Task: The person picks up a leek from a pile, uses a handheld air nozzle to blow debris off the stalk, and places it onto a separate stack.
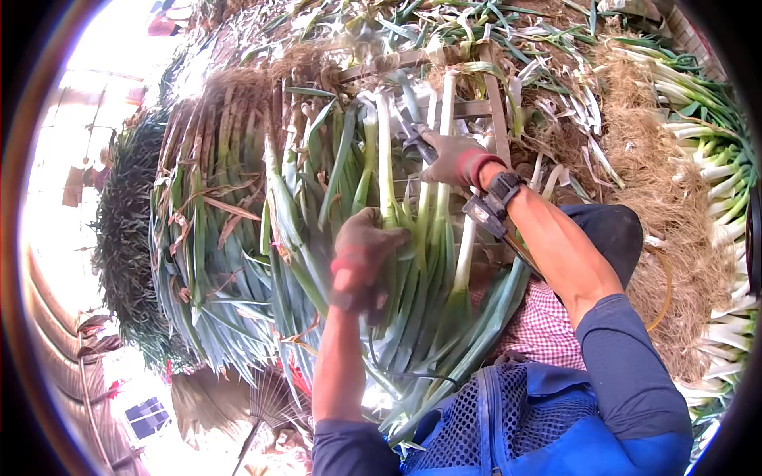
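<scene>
My left hand [367,246], in a dirty work glove with a red cuff, closes around the green upper part of a leek [386,151]. The leek's white stalk points up and away from me. My right hand [460,161], gloved the same way, grips a dark air blow gun [416,144]; its thin metal nozzle points towards the white stalks. Several peeled leeks [446,111] with pale stalks lie between and below my hands, their leaves running towards my lap. A dark device [500,194] is strapped to my right wrist.
A big heap of unpeeled leeks [230,174] with dried roots stands to the left. A wooden frame [494,103] sits beyond my hands among peelings [583,103]. Cut roots [651,214] pile up at the right, beside a row of cleaned leeks [722,182]. A yellow hose [665,289] curves near my knee.
</scene>
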Action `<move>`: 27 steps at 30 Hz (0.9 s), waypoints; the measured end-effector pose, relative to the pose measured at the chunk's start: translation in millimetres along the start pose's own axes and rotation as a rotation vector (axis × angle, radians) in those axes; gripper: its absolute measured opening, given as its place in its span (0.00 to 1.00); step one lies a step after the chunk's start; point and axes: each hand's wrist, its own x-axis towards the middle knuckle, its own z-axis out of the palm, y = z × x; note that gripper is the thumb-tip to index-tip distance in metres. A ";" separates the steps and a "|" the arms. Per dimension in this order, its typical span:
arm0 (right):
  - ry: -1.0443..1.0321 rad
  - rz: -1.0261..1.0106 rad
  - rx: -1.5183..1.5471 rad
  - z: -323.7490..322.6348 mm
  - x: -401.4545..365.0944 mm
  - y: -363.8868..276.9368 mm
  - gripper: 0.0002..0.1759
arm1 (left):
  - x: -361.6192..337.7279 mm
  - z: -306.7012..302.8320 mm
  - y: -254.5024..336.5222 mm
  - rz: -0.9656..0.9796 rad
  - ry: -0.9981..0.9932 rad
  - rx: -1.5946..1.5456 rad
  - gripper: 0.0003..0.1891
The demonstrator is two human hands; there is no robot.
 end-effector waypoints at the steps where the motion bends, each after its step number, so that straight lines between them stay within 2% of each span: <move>1: -0.042 -0.006 0.035 -2.8 -8.3 -0.9 0.58 | -3.2 -2.9 4.2 -0.022 -0.039 -0.048 0.22; 3: -0.196 0.030 0.132 6.1 -26.5 6.8 0.59 | -13.3 -7.9 13.9 -0.044 -0.071 -0.124 0.22; 5: -0.208 -0.089 0.127 13.1 -66.5 8.7 0.63 | -17.7 -7.1 13.0 -0.067 -0.107 -0.196 0.22; 7: -0.129 -0.159 0.045 27.7 -98.3 18.4 0.62 | -16.2 0.3 -0.2 -0.035 -0.167 -0.259 0.21; 9: -0.139 -0.094 0.028 21.5 -131.0 15.5 0.62 | -27.2 8.3 -5.4 -0.011 -0.215 -0.276 0.19; 11: -0.114 -0.098 0.082 17.3 -155.6 15.1 0.64 | -34.0 22.6 -20.1 0.117 -0.188 -0.102 0.17; 13: -0.175 -0.246 0.077 30.7 -165.6 22.6 0.67 | -60.0 38.9 -14.6 0.212 -0.196 0.196 0.15; 15: -0.157 -0.302 -0.031 36.6 -165.6 24.7 0.67 | -86.9 61.0 -6.0 0.339 -0.139 0.616 0.22; 17: -0.154 -0.153 0.023 12.3 -161.3 9.0 0.64 | -108.9 90.9 -15.0 0.368 -0.154 0.619 0.27; 18: 0.018 -0.212 0.000 19.6 -152.2 20.2 0.63 | -125.6 86.9 -8.1 0.445 -0.246 0.612 0.26; 19: 0.028 -0.120 -0.054 12.8 -143.8 19.7 0.62 | -136.8 84.3 -3.7 0.498 -0.237 0.581 0.23; 21: 0.086 0.040 -0.054 9.6 -134.0 19.0 0.62 | -130.1 56.2 17.9 0.457 -0.412 0.660 0.19; 22: 0.208 -0.036 -0.098 30.9 -119.8 46.3 0.63 | -108.1 47.5 -7.4 0.586 -0.205 0.475 0.16; 23: 0.205 -0.041 -0.098 30.7 -122.7 43.8 0.63 | -85.2 34.5 -32.9 0.705 0.005 0.287 0.15; 25: 0.075 -0.056 -0.085 28.1 -138.5 31.6 0.63 | -64.2 -28.0 -5.9 0.659 0.442 0.302 0.15; 26: -0.016 -0.068 -0.032 25.3 -143.9 24.4 0.62 | -35.9 -59.3 -18.7 0.578 0.581 0.332 0.21; 27: -0.064 -0.077 -0.031 31.3 -145.0 22.9 0.63 | -12.4 -83.7 -29.7 0.406 0.813 0.378 0.29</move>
